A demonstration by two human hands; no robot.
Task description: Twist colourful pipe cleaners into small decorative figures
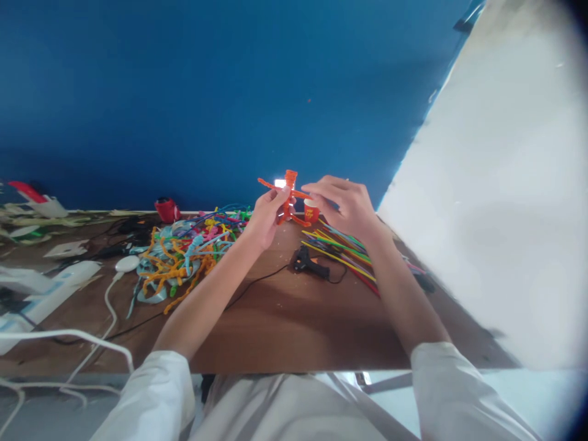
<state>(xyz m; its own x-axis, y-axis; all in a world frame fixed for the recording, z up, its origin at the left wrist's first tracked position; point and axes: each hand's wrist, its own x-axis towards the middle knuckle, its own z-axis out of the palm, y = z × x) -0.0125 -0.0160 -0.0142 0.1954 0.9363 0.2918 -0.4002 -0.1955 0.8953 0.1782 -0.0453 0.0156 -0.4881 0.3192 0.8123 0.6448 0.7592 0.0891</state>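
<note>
An orange pipe-cleaner figure point(291, 179) with twisted limbs is held up in front of me, above the far side of the table. My left hand point(267, 214) grips its body between thumb and fingers. With thumb and fingertips, my right hand point(342, 201) pinches the end of the limb that sticks out to the right. Another limb points up and left, and lower ones hang beneath my fingers. Behind the figure stands a red paper cup point(311, 212) with a white rim, partly covered by my right hand. A bright light shows behind the figure.
A black glue gun point(310, 263) with its cord lies on the brown table point(285, 331). Loose pipe cleaners point(351, 257) lie to the right; a tangled pile point(184, 257) is at left. A power strip point(55, 294), white cables and a red can point(167, 210) are farther left.
</note>
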